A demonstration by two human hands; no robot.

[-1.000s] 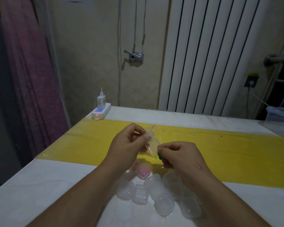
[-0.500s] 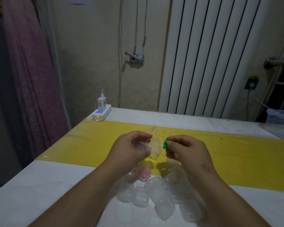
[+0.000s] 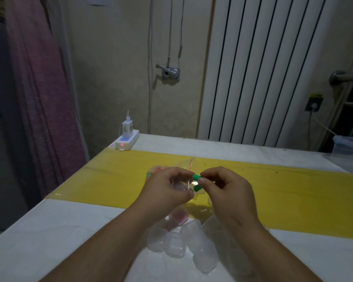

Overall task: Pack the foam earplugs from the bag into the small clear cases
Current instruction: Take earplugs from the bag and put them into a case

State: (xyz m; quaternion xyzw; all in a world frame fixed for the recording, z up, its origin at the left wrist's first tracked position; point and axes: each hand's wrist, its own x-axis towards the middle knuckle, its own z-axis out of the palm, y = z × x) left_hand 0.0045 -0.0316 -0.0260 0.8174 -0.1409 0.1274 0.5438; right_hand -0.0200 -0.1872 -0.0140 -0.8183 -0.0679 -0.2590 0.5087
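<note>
Over the yellow table strip, my right hand pinches a green foam earplug; my left hand grips a small clear plastic case.

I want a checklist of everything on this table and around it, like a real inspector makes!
Surface: white table with a yellow strip across it.
Job's things: green earplug, open clear case, bag behind the hands, pile of clear cases, one pink-filled case.
Clutter: plastic box at the right edge.
Hands: left hand holds the open clear case; right hand pinches the green earplug.
Cables: power strip with a charger; cords on the wall.
Surroundings: radiator, purple curtain.
</note>
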